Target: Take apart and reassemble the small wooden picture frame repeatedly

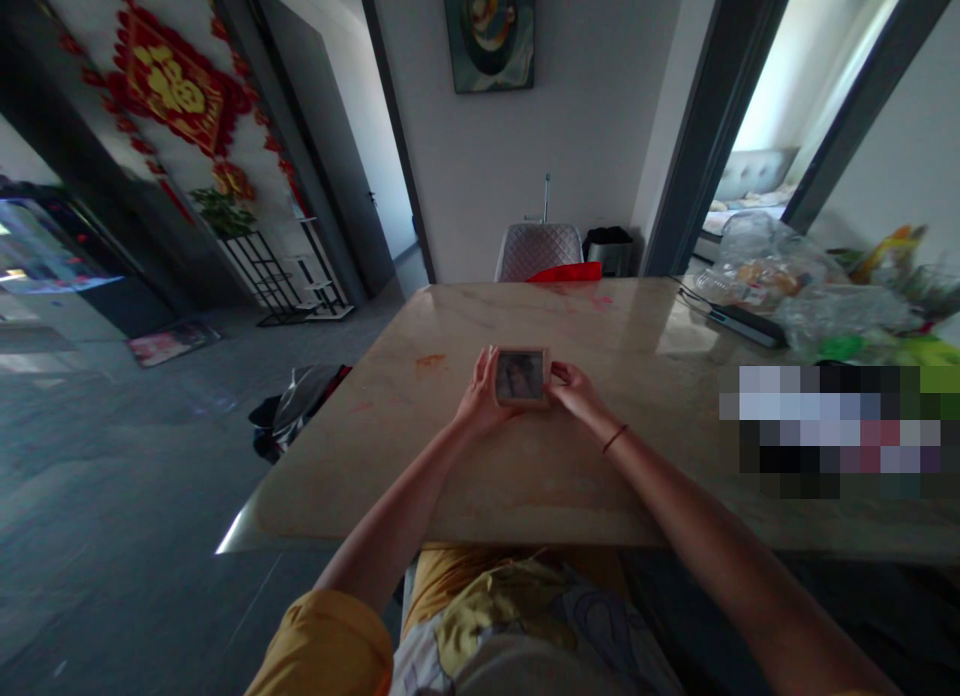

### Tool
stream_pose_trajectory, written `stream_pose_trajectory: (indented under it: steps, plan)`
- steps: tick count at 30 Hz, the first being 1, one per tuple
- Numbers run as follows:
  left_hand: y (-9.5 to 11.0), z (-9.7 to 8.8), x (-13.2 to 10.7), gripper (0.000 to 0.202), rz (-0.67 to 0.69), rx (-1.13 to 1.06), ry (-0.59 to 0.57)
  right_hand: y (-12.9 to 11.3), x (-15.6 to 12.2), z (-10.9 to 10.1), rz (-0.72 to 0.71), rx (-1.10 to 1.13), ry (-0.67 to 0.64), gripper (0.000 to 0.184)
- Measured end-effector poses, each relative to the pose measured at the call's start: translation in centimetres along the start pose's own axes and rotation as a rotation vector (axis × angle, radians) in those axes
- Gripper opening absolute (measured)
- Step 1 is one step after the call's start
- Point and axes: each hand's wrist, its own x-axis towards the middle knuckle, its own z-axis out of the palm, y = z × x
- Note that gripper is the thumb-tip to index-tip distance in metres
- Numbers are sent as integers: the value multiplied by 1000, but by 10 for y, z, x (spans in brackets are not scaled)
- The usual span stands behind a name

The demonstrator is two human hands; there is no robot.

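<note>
A small box (520, 377) with a light tan rim and a dark, window-like face is at the middle of the marble-look table (420, 456). My left hand (484, 394) grips its left side, fingers along the edge and thumb side below. At its right edge, the fingers of my right hand (573, 388) are closed on the box's side. A thin dark band circles my right wrist. What shows in the dark face is too dim to make out, and I cannot tell whether the box rests on the table or is slightly raised.
Clear plastic bags (772, 266) and a dark elongated device (746, 326) with a cord lie on the table's right side. Behind the far edge stands a quilted chair (536, 251) with a red item (566, 272) beside it. A dark bag (300, 406) sits left of the table.
</note>
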Motion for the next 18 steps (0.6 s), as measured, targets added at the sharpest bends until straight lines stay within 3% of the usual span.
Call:
stream_pose_trajectory:
  steps: [8,18]
  plan:
    - [-19,4,2,134,31,-170,-59,-4,1,0,9,27,-6,40]
    - [-14,3,0,137,-20,-137,-59,-4,0,-2,10,-12,-25,42]
